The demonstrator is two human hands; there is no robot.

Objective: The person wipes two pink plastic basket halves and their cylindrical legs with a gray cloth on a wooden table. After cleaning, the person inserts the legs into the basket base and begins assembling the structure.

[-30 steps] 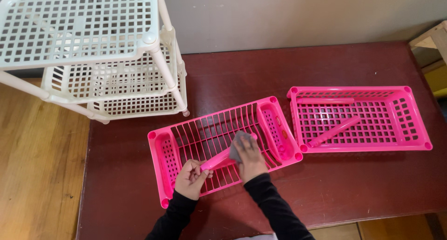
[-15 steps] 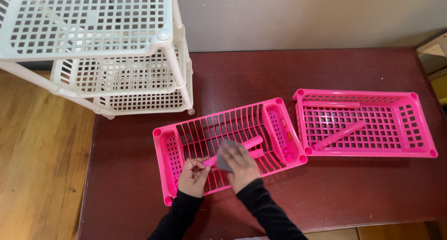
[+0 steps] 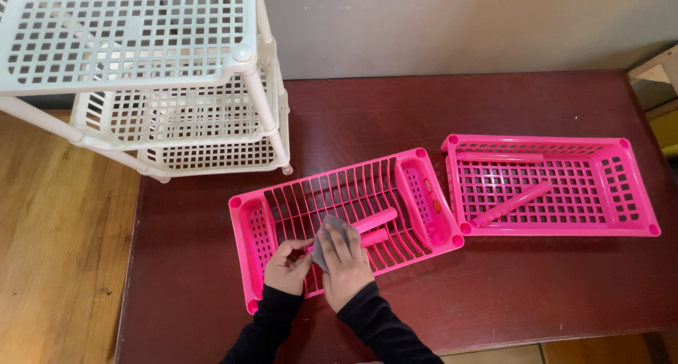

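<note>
Looking down from the head camera: pink plastic tube (image 3: 373,221) held low over the near pink slatted tray (image 3: 282,201), on the dark red surface (image 3: 494,286). Likely light, stiff and hollow, smooth enough to slip when rubbed, so best pinched firmly at one end, as now. A second short pink tube (image 3: 376,237) lying just beside it on the slats.

Left hand (image 3: 284,268) curled narrow around the near end of the tube, fingers closed on it, thumb on top, wrist bent inward over the tray's front rim. Black sleeve running back toward the lower edge.

Right hand (image 3: 344,261) laid palm-down over the tube's middle, fingers spread and pressing a small grey cloth (image 3: 326,238) against it; cloth soft and limp, bunched under the fingertips, only its upper edge showing. Forearm angled in from the lower right, crossing close to the left wrist.

Second pink tray (image 3: 635,184) with a grid bottom to the right, nearly touching the first, holding two more pink tubes (image 3: 512,203). White three-tier lattice rack (image 3: 120,39) standing at the far left corner, partly over the wooden floor (image 3: 56,251).
</note>
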